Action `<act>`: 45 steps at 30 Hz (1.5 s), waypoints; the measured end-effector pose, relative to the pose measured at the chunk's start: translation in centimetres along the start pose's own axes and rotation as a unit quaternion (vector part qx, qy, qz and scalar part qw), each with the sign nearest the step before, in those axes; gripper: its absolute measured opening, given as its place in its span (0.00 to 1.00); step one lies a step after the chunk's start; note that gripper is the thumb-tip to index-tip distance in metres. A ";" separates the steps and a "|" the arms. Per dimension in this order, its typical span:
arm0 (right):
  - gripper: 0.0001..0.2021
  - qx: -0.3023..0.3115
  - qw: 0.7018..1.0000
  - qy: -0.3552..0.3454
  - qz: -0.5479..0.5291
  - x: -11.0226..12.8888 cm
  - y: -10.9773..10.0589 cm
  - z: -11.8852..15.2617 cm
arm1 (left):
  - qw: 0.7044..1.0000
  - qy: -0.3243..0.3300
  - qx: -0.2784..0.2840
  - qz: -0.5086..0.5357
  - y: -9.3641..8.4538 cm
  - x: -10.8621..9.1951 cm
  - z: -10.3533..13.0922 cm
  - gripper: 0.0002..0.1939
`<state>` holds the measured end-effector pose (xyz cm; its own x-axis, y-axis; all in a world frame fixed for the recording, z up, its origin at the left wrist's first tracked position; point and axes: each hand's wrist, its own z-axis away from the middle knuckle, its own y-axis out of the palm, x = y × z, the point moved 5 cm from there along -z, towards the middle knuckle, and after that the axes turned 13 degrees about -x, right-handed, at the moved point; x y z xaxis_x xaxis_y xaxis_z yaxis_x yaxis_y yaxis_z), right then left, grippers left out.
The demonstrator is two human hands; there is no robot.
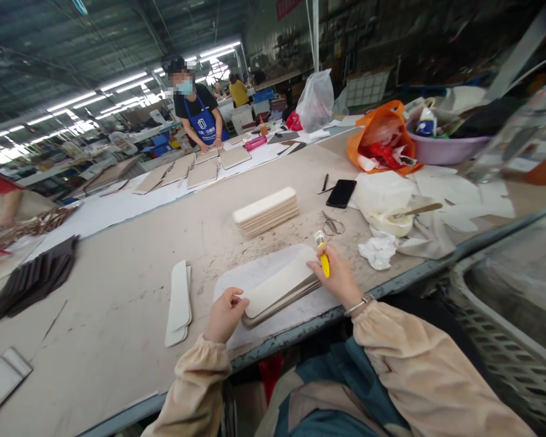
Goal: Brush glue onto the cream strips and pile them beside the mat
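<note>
My left hand pinches the near left corner of a long cream board strip with rounded corners. The strip sits slightly askew on more strips of the same shape, over a white sheet at the table's edge. In my right hand is a small yellow-handled tool, its head smeared white; the thumb of that hand also touches the strip's far right end. Beyond my hands stands a neat stack of cream strips. A few loose strips lie to the left.
Right of the stack are scissors, a phone, crumpled tissue and a tub of pale paste with a stick. An orange bag and purple basin stand behind. A co-worker works across the table.
</note>
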<state>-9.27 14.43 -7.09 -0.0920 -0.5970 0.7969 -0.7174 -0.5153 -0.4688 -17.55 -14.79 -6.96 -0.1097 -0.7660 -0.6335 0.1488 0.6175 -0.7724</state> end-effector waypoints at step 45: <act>0.12 0.005 0.970 0.032 -0.241 0.8 0.6 0.9 | 0.989 0.124 -0.027 -0.076 -0.2 0.2 -0.8 0.24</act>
<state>-9.13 13.12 -7.04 0.2094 -0.2452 0.9466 -0.6808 -0.7315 -0.0388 -18.42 -14.90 -7.00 -0.3654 -0.7878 -0.4958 0.0593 0.5119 -0.8570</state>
